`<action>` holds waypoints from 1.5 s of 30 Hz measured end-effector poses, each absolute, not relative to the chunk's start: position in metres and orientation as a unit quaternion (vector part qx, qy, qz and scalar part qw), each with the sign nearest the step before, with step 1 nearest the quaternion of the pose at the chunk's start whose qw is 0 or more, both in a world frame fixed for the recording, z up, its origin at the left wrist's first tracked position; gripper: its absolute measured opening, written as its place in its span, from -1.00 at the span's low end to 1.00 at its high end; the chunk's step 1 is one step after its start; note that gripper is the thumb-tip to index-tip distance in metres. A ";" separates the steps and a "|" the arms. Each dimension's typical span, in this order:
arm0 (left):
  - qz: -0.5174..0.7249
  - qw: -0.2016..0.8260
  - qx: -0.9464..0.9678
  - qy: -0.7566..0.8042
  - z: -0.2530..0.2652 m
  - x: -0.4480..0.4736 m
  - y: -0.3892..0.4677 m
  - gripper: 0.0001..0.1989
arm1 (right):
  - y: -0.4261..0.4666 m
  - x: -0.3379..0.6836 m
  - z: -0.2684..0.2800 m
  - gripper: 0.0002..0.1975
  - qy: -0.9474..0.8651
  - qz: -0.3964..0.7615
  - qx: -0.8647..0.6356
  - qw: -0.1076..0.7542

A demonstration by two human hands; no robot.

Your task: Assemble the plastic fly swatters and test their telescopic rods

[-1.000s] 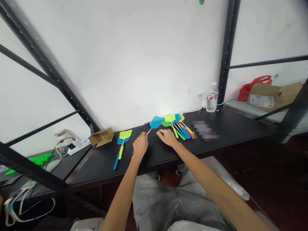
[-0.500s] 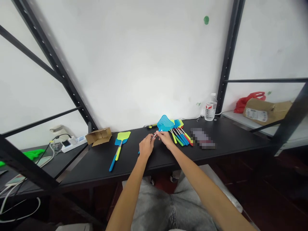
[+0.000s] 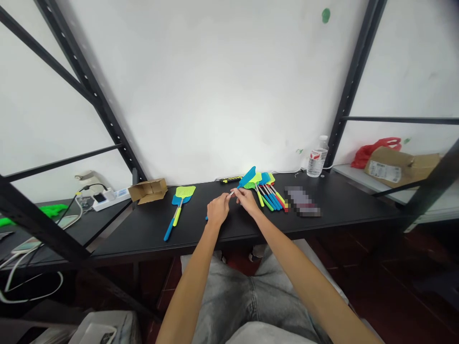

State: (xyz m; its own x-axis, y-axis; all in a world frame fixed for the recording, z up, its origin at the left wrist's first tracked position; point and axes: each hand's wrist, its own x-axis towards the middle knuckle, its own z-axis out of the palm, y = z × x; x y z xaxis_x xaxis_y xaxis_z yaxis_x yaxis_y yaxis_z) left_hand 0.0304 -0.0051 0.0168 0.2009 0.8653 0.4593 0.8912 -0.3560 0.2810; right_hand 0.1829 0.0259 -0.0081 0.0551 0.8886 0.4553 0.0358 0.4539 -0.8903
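Both hands hold one blue fly swatter (image 3: 248, 177) over the black table. My left hand (image 3: 218, 210) is closed round its handle end, and a bit of blue grip peeks out on the left. My right hand (image 3: 245, 199) pinches the metal rod just below the blue head, which is turned nearly edge-on. Right of my right hand lies a row of several swatters (image 3: 271, 198) with green, blue and red handles. Farther left, a yellow-green swatter (image 3: 185, 192) rests across a blue swatter (image 3: 168, 230).
An open cardboard box (image 3: 147, 191) stands at the table's left end. A black-and-yellow tool (image 3: 231, 179) lies by the wall. A water bottle (image 3: 317, 157) stands at the back right, behind a blurred-out item (image 3: 302, 201). Black metal posts (image 3: 355, 71) frame the table.
The blue swatter has been rotated about its rod, so its head has gone from showing its mesh face to nearly edge-on. Both hands keep hold of it. The camera view has shifted slightly.
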 end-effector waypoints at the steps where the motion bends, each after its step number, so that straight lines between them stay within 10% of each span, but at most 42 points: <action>1: -0.277 0.023 -0.777 -0.565 0.017 0.030 -0.005 -0.60 | 0.026 0.183 -0.008 -0.49 -0.588 0.354 -0.391 0.613; 45: -0.310 0.075 -0.793 -0.519 0.012 0.019 -0.001 -0.72 | 0.034 0.187 -0.016 -0.56 -0.521 0.435 -0.360 0.640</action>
